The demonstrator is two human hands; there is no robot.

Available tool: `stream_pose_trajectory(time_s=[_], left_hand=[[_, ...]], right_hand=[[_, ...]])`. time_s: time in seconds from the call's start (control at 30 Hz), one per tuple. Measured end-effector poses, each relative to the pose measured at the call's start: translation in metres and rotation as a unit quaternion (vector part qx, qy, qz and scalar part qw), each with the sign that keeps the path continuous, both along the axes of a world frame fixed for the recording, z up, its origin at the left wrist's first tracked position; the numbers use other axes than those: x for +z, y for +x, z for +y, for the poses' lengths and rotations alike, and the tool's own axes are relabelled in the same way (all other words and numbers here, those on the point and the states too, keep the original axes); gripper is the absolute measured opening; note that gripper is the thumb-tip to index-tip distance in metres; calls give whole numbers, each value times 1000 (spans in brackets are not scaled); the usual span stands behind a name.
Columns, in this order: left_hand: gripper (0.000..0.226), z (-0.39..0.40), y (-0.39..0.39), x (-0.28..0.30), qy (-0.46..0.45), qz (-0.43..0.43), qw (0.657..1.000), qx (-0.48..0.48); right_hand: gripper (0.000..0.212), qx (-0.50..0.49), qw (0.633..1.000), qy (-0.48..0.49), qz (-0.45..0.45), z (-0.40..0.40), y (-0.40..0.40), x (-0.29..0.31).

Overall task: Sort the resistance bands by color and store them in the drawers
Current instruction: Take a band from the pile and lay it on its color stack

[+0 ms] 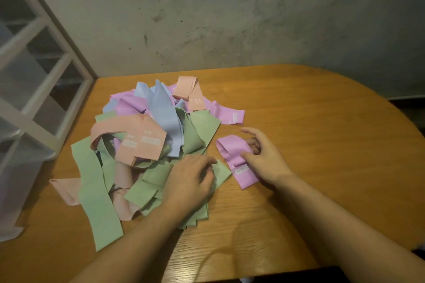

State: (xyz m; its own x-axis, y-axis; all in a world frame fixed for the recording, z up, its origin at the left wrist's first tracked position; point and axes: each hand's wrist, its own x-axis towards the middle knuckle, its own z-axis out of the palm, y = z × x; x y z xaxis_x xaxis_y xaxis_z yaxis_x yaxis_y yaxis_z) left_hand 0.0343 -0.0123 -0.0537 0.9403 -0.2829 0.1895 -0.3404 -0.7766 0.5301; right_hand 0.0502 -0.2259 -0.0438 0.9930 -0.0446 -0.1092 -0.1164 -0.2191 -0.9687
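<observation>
A loose pile of resistance bands (151,145) in green, pink, peach and pale blue lies on the wooden tabletop (322,122), spreading from the centre of the view toward nine o'clock. At the pile's five o'clock edge the left hand (190,181) rests palm down on a green band (222,171), its fingers curled over the fabric; whether this grip pinches the band or only presses on it cannot be told. At three o'clock from that hand, a folded pink band (232,153) lies apart from the pile on bare wood, and the right hand (264,156) sits on its right side, thumb and lower fingers touching it, upper fingers spread loosely above, so that grip is not closed around it. Another pink band (226,114) sticks out at the pile's two o'clock edge. A white drawer unit (34,76) with translucent fronts stands at nine o'clock, beside the tabletop.
</observation>
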Motion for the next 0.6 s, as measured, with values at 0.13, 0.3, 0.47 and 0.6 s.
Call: stream_pose_trajectory(time_s=[0.13, 0.3, 0.47, 0.6], left_hand=[[27, -4, -2, 11, 21, 27, 999, -22], [38, -14, -15, 26, -14, 51, 998, -39], [41, -29, -42, 35, -37, 70, 993, -83], [32, -41, -58, 40, -140, 163, 973, -87]], right_hand=[[58, -15, 1000, 10, -10, -7, -16, 7], [40, -32, 997, 63, 7, -7, -38, 20], [41, -30, 998, 45, -13, -8, -52, 29], [42, -18, 998, 41, -37, -6, -65, 41]])
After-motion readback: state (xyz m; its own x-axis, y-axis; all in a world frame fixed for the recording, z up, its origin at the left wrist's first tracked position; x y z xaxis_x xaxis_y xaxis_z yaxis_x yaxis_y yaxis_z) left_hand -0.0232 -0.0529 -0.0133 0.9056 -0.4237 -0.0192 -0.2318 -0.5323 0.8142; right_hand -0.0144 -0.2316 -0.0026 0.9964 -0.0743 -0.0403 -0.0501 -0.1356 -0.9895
